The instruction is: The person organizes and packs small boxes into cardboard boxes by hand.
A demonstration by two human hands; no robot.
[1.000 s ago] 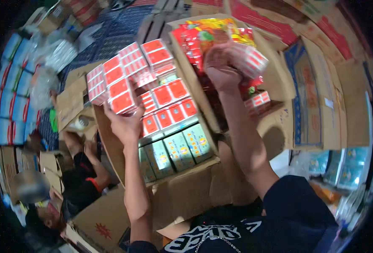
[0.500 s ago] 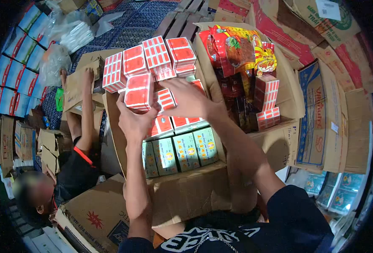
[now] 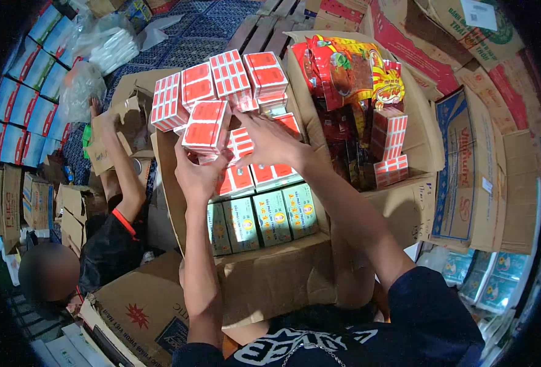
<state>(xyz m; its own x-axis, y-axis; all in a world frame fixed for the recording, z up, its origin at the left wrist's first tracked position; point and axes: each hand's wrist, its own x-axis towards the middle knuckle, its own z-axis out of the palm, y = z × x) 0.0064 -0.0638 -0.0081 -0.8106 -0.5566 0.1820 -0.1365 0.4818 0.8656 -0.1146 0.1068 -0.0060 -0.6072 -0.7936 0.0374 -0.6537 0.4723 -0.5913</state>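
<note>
My left hand (image 3: 198,174) is wrapped round the lower end of a red-and-white pack (image 3: 206,125) on top of the stack. Beside it, my right hand (image 3: 269,142) has its fingers curved over another red-and-white pack (image 3: 240,144), thumb and fingers on either side. Both packs are in an open carton (image 3: 270,269) with several more red-and-white packs (image 3: 228,73) piled at its far end. Green boxes (image 3: 272,217) stand in a row at the near end.
A second carton (image 3: 426,131) on the right holds red and yellow bags (image 3: 350,73) and red-and-white packs (image 3: 389,134). Another person (image 3: 108,244) handles a carton at the left. Blue boxes (image 3: 29,110) are stacked far left; flattened cartons (image 3: 460,171) lean at the right.
My right hand has come from the right carton, where it held a red-and-white pack, to the packs in the middle carton. Red-and-white packs now stand upright in the right carton.
</note>
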